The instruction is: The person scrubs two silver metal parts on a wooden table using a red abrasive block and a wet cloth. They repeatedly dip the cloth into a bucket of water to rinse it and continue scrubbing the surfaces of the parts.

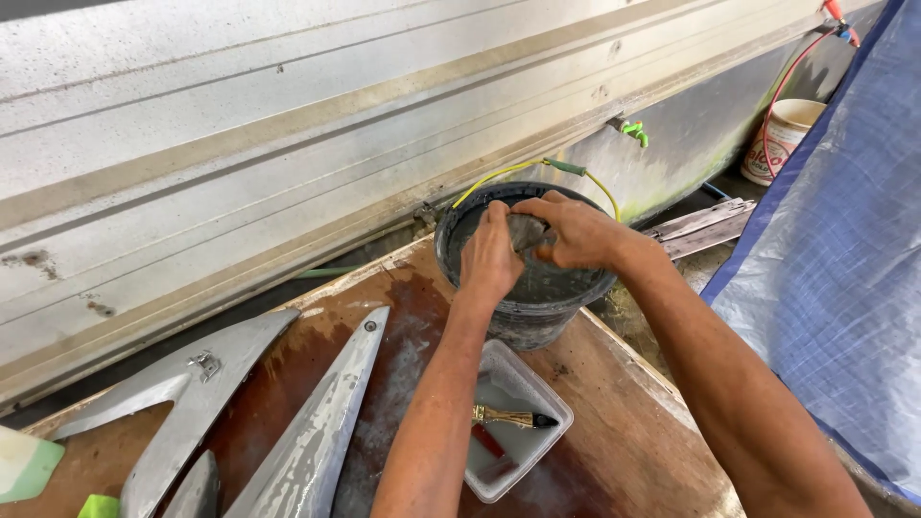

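Both my hands are over a black bucket (537, 317) that stands at the far edge of a wooden board (614, 432). My left hand (489, 257) and my right hand (574, 230) together grip a small grey wet piece, likely sandpaper or cloth (526, 232), held above the bucket's opening. The bucket holds murky water and has a yellow wire handle (499, 176).
A clear plastic tub (552, 408) with a paintbrush (508, 417) lies near my left forearm. Long grey pointed panels (317, 432) lie on the board at left. A pale metal wall (288, 125) runs behind. A blue tarp (835, 269) hangs at right, a white bucket (782, 139) beyond.
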